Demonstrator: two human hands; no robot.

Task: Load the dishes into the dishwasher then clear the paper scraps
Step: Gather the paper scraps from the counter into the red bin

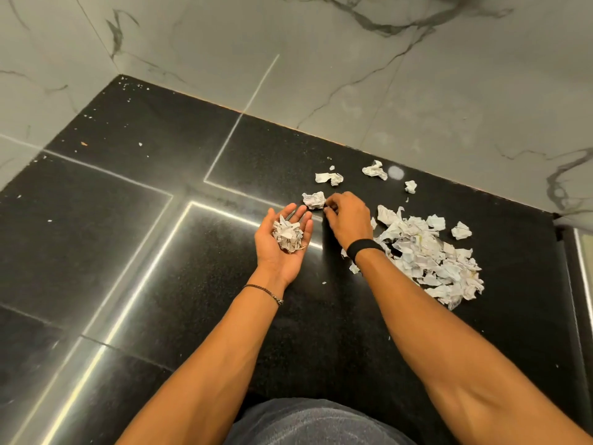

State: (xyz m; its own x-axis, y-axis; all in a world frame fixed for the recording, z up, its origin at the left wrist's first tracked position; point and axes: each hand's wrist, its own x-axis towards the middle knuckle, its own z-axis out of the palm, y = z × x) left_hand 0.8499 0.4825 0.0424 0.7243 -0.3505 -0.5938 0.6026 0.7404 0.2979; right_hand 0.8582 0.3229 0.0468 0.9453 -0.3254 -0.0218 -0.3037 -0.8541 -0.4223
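The paper ball (pixel 313 200) lies just left of the right hand (pixel 348 220), its fingers (pixel 330 211) narrowed, grip unclear; the left hand (pixel 282 248), fingers wide, cups scraps (pixel 288 236).

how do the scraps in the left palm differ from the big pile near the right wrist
The handful of scraps is small and cupped in the upturned left hand; the big pile is far larger and lies on the black surface. The handful is a tight clump; the big pile spreads loosely beside the right hand. Both are crumpled white paper.
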